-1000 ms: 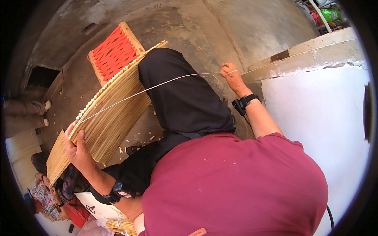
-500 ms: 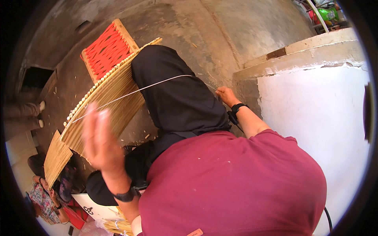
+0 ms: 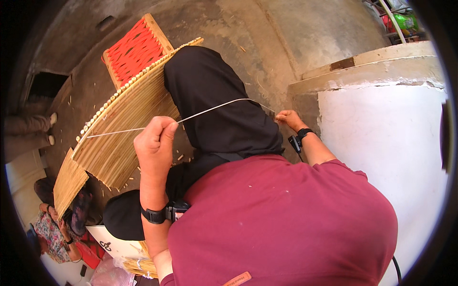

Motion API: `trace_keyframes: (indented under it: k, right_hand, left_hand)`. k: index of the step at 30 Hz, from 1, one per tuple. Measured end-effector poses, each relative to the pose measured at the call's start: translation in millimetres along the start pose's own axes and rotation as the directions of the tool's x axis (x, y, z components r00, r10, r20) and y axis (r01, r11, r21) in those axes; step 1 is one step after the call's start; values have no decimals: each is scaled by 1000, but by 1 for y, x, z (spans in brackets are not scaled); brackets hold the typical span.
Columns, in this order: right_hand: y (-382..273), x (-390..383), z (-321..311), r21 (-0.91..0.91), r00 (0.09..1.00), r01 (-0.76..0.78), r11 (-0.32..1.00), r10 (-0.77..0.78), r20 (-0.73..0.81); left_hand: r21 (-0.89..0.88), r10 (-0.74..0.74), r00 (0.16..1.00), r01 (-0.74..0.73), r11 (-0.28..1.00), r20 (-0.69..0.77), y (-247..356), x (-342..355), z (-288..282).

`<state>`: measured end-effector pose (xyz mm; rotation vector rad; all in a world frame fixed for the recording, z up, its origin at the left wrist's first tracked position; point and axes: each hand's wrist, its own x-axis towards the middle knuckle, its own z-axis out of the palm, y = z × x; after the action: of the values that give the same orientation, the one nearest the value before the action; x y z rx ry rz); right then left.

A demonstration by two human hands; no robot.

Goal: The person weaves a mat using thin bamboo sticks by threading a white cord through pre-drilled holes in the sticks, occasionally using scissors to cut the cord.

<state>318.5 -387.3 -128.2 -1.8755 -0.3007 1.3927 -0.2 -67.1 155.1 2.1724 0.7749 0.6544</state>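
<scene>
A mat of pale straw-coloured stalks (image 3: pixel 117 152) lies on its side against my black-trousered knee, the stalk ends lined up along its upper left edge. From near its left end a thin white string (image 3: pixel 210 109) runs across to the right, over my thigh. My left hand (image 3: pixel 156 140) is closed in a pinch on the string, in front of the mat. Off to the right, beyond the thigh, my right hand (image 3: pixel 290 119) has its fingers closed at the string's far end. Whether it also holds a needle cannot be made out.
A wooden stool with a red woven seat (image 3: pixel 138 50) stands behind the mat. At lower left another person holds a smaller stalk mat (image 3: pixel 69 183). A bundle of stalks (image 3: pixel 140 266) lies near my left elbow. A white wall with a ledge (image 3: pixel 372 119) rises at right.
My left hand, raised with its fingers extended before, has moved right and pinched the string. The right hand has shifted slightly right and down, still at the string.
</scene>
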Motion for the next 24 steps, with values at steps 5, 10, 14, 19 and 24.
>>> trace_keyframes:
  k: [5, 10, 14, 19, 24]
  right_hand:
    - [-2, 3, -8, 321, 999, 19, 947, -6, -41]
    - [-22, 5, -18, 414, 996, 14, 910, -51, 78]
    - [-40, 11, -24, 471, 997, 31, 882, -60, 46]
    - [-57, 32, -27, 722, 988, 151, 676, -88, -125]
    - [-87, 56, -28, 836, 979, 188, 516, -31, -201]
  left_hand:
    - [-423, -299, 950, 307, 852, 88, -2, -5, -6]
    - [-634, -319, 947, 273, 724, 44, -7, -13, -9]
    - [-754, -332, 943, 240, 612, 30, -17, -24, -15]
    - [-724, -289, 951, 277, 632, 111, -17, -33, -19]
    - [-699, -255, 947, 315, 642, 193, -9, -25, -13]
